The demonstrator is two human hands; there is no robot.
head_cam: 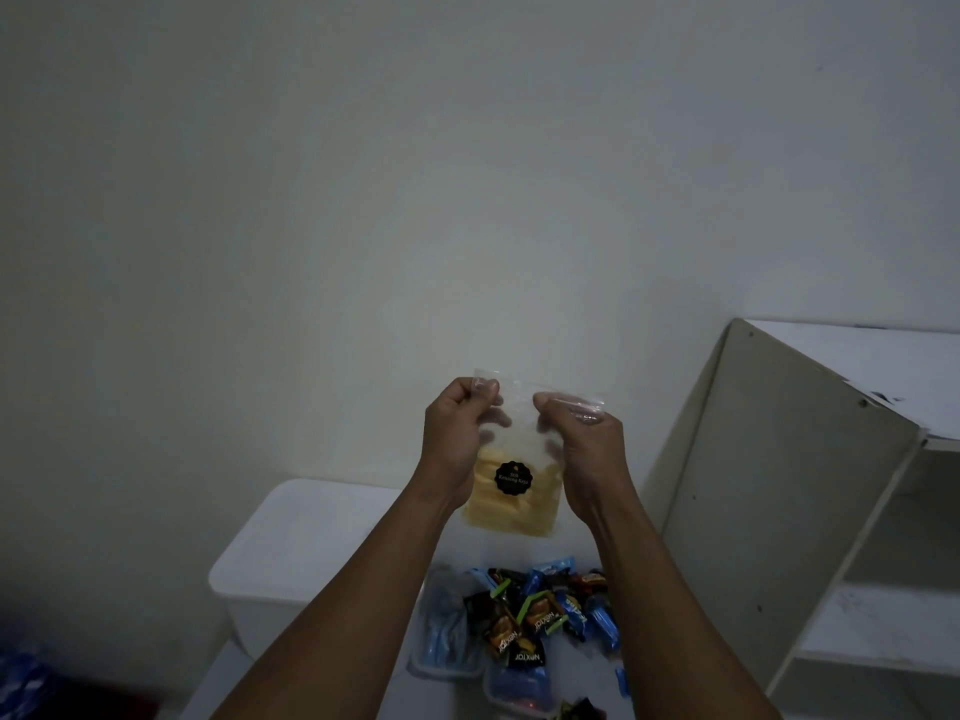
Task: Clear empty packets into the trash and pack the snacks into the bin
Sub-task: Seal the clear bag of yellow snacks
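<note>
Both hands hold a clear snack bag [514,480] up. Left grip [460,423] and right grip [582,433] pinch its top corners. Wrapped snacks [540,615] lie below.

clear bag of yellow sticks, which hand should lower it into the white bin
Left, probably. Both hands pinch the clear bag top; the left hand is on the side of the white bin, the right hand nearer the shelf.

**Hidden and cut off**

The forearms cover part of the white bin [291,543] and the snack pile [540,610]. Fingers of both hands sit behind the clear bag [519,475], blurred through the plastic. The shelf [810,485] runs off the right edge. The bag's label text is too small to read.
</note>
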